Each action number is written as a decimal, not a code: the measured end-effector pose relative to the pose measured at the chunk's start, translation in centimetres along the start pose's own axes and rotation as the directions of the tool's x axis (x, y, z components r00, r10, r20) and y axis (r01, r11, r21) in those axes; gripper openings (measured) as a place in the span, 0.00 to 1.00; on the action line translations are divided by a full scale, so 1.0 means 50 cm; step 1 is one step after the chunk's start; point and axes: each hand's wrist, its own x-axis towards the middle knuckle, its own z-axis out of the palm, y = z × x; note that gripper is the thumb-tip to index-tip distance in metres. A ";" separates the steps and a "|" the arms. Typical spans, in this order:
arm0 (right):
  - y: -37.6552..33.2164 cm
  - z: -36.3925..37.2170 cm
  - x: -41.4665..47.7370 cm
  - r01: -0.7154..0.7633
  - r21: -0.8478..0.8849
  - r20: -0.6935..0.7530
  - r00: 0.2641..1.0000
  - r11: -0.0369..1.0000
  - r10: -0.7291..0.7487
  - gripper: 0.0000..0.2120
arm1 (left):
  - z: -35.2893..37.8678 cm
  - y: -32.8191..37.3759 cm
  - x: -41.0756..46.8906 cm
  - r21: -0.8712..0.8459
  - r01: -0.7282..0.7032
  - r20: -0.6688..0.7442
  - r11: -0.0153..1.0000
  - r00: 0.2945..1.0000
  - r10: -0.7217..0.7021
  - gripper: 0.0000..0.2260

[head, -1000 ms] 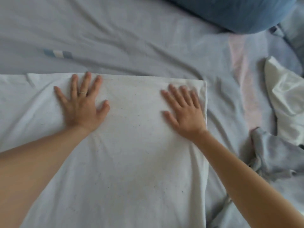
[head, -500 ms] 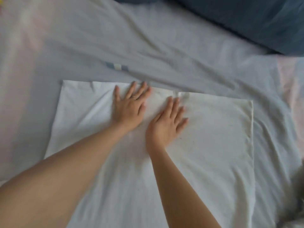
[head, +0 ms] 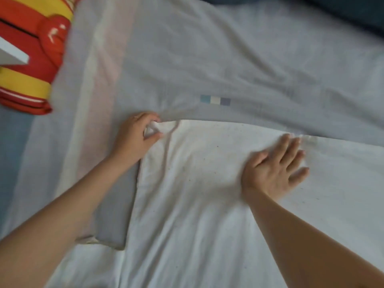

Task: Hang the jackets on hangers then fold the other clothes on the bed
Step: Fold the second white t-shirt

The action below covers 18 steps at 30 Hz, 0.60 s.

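Note:
A white, faintly speckled garment [head: 197,194] lies spread flat across the grey bed sheet [head: 228,59]. My left hand [head: 138,136] pinches the garment's far left corner, with the cloth bunched between thumb and fingers. My right hand [head: 276,171] lies flat on the garment near its far edge, fingers straight and spread. Both forearms reach in from the bottom of the view.
A red and yellow striped object [head: 29,59] lies at the bed's top left, beside a white ledge [head: 11,54]. A dark blue pillow [head: 342,11] sits at the top right. A small blue and white label [head: 215,100] marks the sheet beyond the garment.
My left hand slid left to the garment's corner and took hold of it. My right hand moved right along the far edge, still flat. The view swung left.

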 end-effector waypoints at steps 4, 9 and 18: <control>-0.006 -0.003 -0.003 0.010 -0.005 -0.011 1.000 1.000 -0.010 0.33 | -0.052 -0.015 0.013 -0.259 0.185 0.124 0.948 0.980 -0.157 0.09; -0.008 0.004 -0.004 0.017 -0.008 -0.055 0.998 1.000 -0.017 0.32 | -0.087 -0.029 0.043 -0.266 0.155 0.130 0.952 0.984 -0.124 0.10; -0.003 0.013 -0.005 0.035 -0.023 -0.129 0.991 0.999 -0.038 0.31 | -0.018 -0.021 0.050 0.477 -0.097 -0.012 0.874 0.993 0.117 0.11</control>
